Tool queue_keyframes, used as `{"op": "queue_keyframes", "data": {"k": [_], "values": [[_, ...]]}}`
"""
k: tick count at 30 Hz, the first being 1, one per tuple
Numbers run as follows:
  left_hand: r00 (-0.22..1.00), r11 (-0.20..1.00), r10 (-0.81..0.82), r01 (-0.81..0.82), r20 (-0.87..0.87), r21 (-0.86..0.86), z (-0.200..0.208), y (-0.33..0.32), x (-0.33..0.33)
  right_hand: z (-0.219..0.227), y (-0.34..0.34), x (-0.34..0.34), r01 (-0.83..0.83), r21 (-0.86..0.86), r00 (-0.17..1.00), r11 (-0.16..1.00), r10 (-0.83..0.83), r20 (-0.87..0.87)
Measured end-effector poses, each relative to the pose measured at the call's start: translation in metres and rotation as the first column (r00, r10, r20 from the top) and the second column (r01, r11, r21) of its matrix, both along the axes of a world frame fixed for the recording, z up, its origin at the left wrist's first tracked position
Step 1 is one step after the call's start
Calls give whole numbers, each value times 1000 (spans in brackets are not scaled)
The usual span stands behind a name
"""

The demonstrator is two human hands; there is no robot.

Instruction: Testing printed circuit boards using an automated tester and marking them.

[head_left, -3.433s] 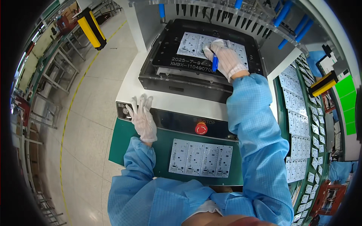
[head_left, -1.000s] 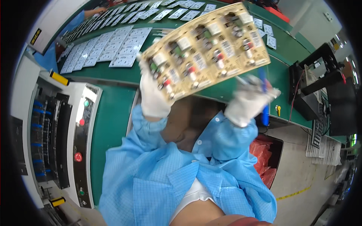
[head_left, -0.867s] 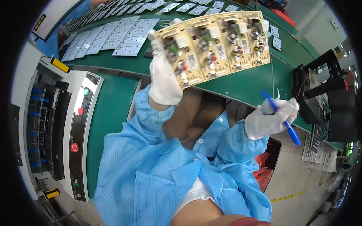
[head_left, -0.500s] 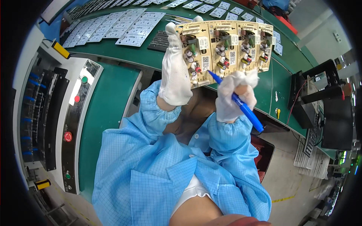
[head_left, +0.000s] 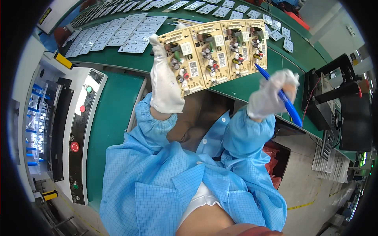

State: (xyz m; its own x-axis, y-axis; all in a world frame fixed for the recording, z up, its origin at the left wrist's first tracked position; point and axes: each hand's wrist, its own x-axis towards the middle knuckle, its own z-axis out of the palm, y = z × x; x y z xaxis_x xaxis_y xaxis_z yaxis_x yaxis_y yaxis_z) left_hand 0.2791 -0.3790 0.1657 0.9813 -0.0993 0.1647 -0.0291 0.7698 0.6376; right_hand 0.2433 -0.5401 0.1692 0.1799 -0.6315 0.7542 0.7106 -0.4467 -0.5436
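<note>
My gloved left hand (head_left: 165, 80) grips a tan circuit board panel (head_left: 199, 70) by its left edge, holding it up above the green bench with its component side showing. Four-sided sections repeat across it, each with capacitors, a green part and a white printed label. A blue marker pen (head_left: 289, 106) is pinched in my right hand (head_left: 273, 93), which wears a white glove with bare fingertips. The pen's tip points up and left, close to the panel's lower right corner. Whether it touches the board I cannot tell.
Rows of white circuit boards (head_left: 136, 41) cover the far bench (head_left: 114, 58). On the left stands a machine with a button panel (head_left: 80, 129). To the right are a black fixture (head_left: 323, 98), a keyboard (head_left: 327, 145) and a dark monitor (head_left: 356, 122). A bin of red bags (head_left: 271, 161) sits below.
The panel and my left hand have shifted left. My right hand with the pen has moved right, from the panel's left section to its right end.
</note>
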Motion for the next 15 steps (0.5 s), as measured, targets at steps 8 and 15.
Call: {"op": "queue_keyframes", "data": {"k": [8,15], "values": [[996,994,-81,77,-49,-73,11,2,0,-7,-29,12,198,69,980,978,-198,-6],[994,994,-2,14,-105,107,4,9,8,-14,-29,21,237,153,971,959,-228,-74]]}}
